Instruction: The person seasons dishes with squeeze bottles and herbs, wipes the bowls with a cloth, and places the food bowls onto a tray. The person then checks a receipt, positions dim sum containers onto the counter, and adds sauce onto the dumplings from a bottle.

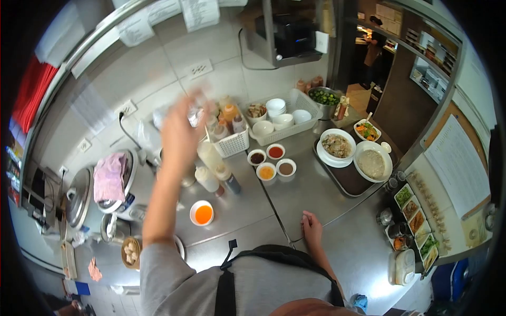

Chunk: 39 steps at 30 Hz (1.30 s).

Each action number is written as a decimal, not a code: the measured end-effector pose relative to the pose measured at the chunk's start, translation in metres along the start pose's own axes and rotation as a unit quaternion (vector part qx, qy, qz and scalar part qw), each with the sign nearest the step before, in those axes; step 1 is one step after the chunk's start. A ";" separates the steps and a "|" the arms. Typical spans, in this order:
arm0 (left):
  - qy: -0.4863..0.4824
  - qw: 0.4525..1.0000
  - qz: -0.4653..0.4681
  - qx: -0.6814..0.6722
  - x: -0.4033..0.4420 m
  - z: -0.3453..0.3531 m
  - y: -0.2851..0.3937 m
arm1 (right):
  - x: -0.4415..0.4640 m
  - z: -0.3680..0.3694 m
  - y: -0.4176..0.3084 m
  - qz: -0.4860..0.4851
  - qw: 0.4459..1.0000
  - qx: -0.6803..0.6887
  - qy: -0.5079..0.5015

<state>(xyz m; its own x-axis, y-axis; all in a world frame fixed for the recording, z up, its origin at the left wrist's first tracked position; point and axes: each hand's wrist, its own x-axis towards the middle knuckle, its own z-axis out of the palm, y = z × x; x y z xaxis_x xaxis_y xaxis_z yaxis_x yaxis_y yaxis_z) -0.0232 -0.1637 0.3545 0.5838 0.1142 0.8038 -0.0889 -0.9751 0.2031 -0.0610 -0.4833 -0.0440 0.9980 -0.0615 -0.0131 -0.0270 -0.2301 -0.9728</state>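
Note:
My left hand point(182, 131) is raised over the back of the steel counter, smeared by motion, in front of a white basket point(234, 145) of sauce bottles. Whether its fingers hold anything is unclear. Below it stand squeeze bottles, one with pale contents point(208, 180) and one dark point(230, 181). A small white bowl of orange sauce point(203, 214) sits nearer to me. My right hand point(312, 227) rests low by the counter's front, fingers loosely curled, with nothing visible in them. Several small sauce bowls point(266, 171) stand farther back, between the two hands.
A dark tray point(348, 184) at right carries a bowl of soup point(337, 146), a bowl of porridge point(371, 162) and a salad point(367, 131). Another basket point(311, 118) holds white bowls. Garnish containers point(412, 213) line the right side. Cookers point(113, 181) and a dumpling steamer point(130, 253) stand left.

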 end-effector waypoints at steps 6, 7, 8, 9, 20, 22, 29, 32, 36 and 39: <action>-0.488 0.691 -0.391 -0.362 -0.284 0.015 0.002 | 0.009 0.054 -0.022 0.010 0.966 -0.013 -0.258; -0.460 0.701 -0.428 -0.337 -0.326 0.007 -0.006 | 0.004 0.073 -0.038 0.020 0.952 -0.008 -0.305; -0.435 0.710 -0.460 -0.310 -0.367 0.000 -0.011 | -0.005 0.091 -0.048 0.025 0.930 -0.020 -0.367; -0.416 0.716 -0.486 -0.281 -0.404 -0.007 -0.014 | -0.014 0.107 -0.057 0.032 0.906 -0.028 -0.421; 0.044 0.598 -0.798 -0.064 -0.579 -0.211 -0.179 | -0.115 0.302 -0.078 0.057 0.716 -0.050 -0.694; 0.125 0.617 -0.774 -0.073 -0.574 -0.222 -0.223 | -0.127 0.338 -0.083 0.062 0.735 -0.053 -0.673; 0.294 0.547 -0.757 -0.202 -0.553 -0.238 -0.325 | -0.163 0.403 -0.093 0.134 0.786 -0.039 -0.602; 0.193 0.584 -0.750 -0.243 -0.555 -0.246 -0.336 | -0.159 0.404 -0.085 0.132 0.787 -0.047 -0.601; 0.157 0.582 -0.746 -0.281 -0.565 -0.248 -0.337 | -0.160 0.385 -0.084 0.140 0.799 -0.048 -0.583; 0.187 0.569 -0.756 -0.263 -0.555 -0.244 -0.319 | -0.159 0.361 -0.074 0.145 0.821 -0.046 -0.551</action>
<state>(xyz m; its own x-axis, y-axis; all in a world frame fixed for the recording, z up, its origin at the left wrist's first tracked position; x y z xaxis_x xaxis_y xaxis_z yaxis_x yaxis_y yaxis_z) -0.5157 0.1304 -0.0203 0.1091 0.8758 -0.4702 -0.0004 0.4731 0.8810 -0.1971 -0.1059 -0.0531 0.3935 0.7769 -0.4915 -0.2264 -0.4362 -0.8709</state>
